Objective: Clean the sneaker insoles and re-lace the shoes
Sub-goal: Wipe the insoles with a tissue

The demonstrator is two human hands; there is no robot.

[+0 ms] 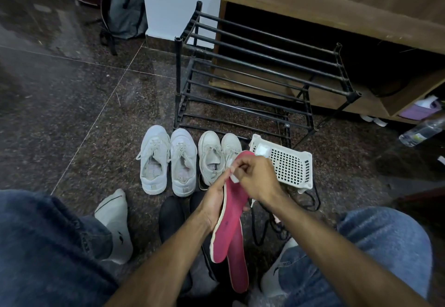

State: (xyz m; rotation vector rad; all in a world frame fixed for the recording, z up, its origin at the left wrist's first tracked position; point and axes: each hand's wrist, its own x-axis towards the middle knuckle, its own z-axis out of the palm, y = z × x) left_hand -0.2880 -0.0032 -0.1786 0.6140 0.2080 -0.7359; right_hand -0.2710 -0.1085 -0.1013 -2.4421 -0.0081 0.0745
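Observation:
My left hand (pixel 213 204) grips a pink insole (pixel 227 225) by its left edge, holding it up over the floor. A second pink insole (pixel 237 263) lies under it, pointing toward me. My right hand (pixel 255 178) pinches a small white wipe (pixel 234 178) against the upper part of the held insole. Two pairs of white sneakers stand in a row beyond: one pair (pixel 167 159) at the left with laces in, the other pair (pixel 218 156) partly hidden behind my hands. Black laces (pixel 262 225) lie on the floor under my right forearm.
A white perforated plastic basket (pixel 289 164) sits right of the sneakers. A black metal shoe rack (pixel 252 75) stands behind them, against a wooden cabinet (pixel 337 5). A black shoe (pixel 171 217) lies near my feet. A plastic bottle (pixel 423 132) lies at the far right.

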